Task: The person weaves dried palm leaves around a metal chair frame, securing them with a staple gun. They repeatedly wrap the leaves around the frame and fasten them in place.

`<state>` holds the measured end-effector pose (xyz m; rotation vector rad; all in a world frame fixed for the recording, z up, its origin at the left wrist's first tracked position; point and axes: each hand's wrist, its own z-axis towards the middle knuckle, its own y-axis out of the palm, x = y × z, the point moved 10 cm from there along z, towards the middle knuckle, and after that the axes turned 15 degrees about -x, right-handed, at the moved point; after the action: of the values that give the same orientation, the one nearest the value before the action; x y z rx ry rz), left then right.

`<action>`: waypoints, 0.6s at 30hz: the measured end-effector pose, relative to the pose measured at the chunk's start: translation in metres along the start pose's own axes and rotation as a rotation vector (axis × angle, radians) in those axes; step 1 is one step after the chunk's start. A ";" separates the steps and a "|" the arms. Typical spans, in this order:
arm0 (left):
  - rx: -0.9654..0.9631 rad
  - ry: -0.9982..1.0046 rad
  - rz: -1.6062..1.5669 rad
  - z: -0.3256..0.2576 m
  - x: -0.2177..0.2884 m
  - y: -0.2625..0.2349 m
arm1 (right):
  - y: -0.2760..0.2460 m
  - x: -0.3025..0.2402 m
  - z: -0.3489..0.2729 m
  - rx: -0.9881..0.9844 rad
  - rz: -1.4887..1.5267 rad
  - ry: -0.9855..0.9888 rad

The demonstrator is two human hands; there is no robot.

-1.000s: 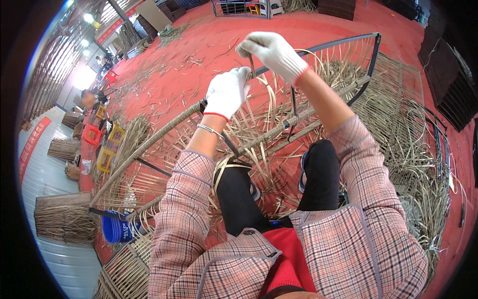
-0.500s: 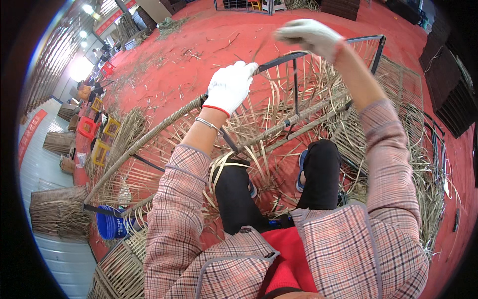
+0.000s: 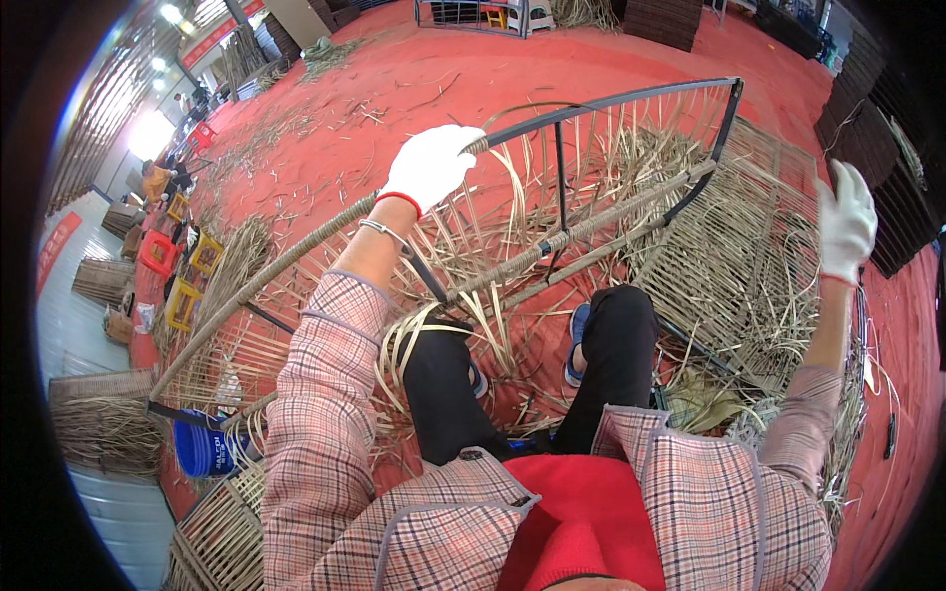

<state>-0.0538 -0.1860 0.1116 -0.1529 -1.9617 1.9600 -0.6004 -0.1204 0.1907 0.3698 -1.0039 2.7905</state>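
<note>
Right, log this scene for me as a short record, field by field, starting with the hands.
Left hand: white-gloved, closed on the upper rail
Right hand: white-gloved, raised out to the right, open, apart from the frame
Upper rail: wrapped up to just past the left hand, dark beyond
Strips: tan, in piles and scattered about
Bucket: blue, at the frame's near left end
Floor: red, littered with strips
</note>
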 end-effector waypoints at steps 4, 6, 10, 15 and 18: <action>-0.077 0.009 -0.059 0.007 -0.008 0.003 | -0.013 -0.258 -0.023 -0.241 1.220 -0.409; -0.117 0.007 -0.117 0.010 -0.012 0.005 | 0.006 -0.387 -0.041 -0.564 1.591 -0.494; -0.105 0.113 -0.257 0.007 -0.005 0.001 | 0.069 -0.482 -0.027 -0.431 2.088 0.108; -0.230 -0.037 -0.479 0.006 -0.017 0.013 | 0.103 -0.514 -0.003 -0.473 2.166 0.201; -0.146 0.025 -0.298 0.007 -0.009 0.003 | 0.109 -0.507 0.004 -0.500 2.091 0.095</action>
<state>-0.0482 -0.1951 0.1070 0.0747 -1.9812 1.6212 -0.1390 -0.2363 -0.0146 -1.9194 -3.1034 3.0461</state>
